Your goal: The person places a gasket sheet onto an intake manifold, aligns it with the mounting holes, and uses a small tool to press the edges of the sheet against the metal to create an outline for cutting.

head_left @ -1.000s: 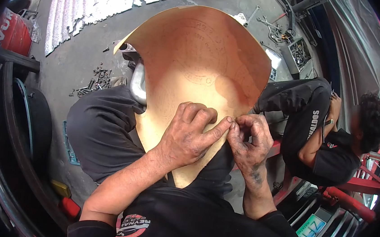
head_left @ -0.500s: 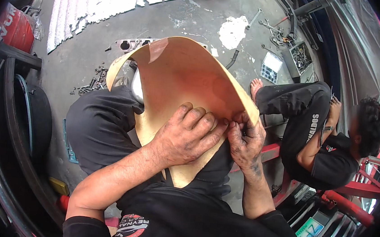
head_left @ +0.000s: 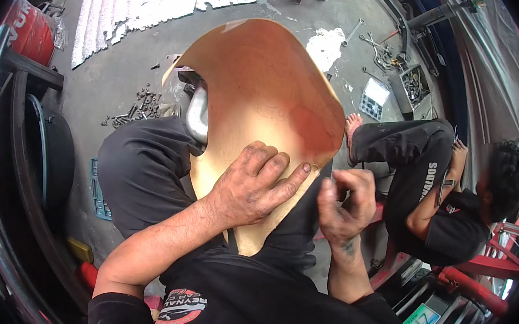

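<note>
A large tan sheet of gasket paper, reddish in patches, curls up from my lap. My left hand presses on its lower part with bent fingers, the thumb near the right edge. Just off that edge, my right hand is raised with its fingers curled in and its thumb up. Anything inside those fingers is hidden. A silver curved metal part shows beneath the sheet's left side, between my knees; the rest of it is covered.
Loose bolts lie on the floor beyond my left knee. Farther right are wrenches, a divided parts box and a metal tray of hardware. Another person sits at my right. Corrugated metal lies ahead.
My right hand has come off the sheet's edge and moved slightly right. The sheet's raised part has tipped away and flattened somewhat. My left hand stays on it.
</note>
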`<state>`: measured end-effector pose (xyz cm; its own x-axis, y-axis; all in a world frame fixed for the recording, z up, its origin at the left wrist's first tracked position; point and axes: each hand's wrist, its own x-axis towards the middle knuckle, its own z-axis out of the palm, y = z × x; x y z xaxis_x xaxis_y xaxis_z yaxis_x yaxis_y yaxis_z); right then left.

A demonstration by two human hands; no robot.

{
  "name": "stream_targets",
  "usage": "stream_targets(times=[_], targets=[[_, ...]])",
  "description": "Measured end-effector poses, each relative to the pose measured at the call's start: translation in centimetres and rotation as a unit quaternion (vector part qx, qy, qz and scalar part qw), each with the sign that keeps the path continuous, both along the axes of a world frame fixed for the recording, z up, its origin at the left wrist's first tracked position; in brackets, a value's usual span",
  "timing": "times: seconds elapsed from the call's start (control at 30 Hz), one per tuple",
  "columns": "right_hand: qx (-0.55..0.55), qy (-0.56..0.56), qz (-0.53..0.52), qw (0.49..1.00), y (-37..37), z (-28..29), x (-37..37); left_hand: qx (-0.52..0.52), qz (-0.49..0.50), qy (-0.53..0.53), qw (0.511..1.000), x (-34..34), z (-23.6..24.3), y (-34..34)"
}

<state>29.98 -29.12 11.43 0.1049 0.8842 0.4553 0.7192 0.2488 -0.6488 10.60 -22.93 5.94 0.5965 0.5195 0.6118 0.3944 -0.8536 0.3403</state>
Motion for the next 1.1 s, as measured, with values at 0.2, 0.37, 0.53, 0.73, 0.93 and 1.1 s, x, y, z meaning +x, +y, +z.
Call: stream_targets(times=[0.2, 0.37, 0.53, 0.73, 0.93, 1.1], targets=[[0.03, -0.155, 0.031, 0.987, 0.9, 0.7, -0.3, -0.011, -0.001, -0.031, 0.999, 0.6, -0.2, -0.4], [-0.09, -0.072, -0.005, 0.993, 0.7, 1.2, -1.1, -0.017, -0.001, -0.027, 0.999, 0.3, -0.2, -0.5], [-0.1, -0.086, 0.023, 0.991, 1.7, 0.9, -0.2, -0.019, 0.01, 0.014, 1.0, 0.2, 0.0, -0.7], [-0.086, -0.043, 0.053, 0.994, 2.5, -0.1, 0.4, -0.012, -0.002, 0.074, 0.997, 0.0, 0.5, -0.4], [-0.06, -0.063, 0.096, 0.992, 3.1, -1.3, 1.3, -0.005, -0.017, 0.049, 0.999, -0.8, -0.1, 0.0], [-0.143, 0.196, -0.024, 0.97, 2.4, -4.0, 4.0, 0.013, -0.002, 0.016, 1.0, -0.2, -0.5, -0.1]])
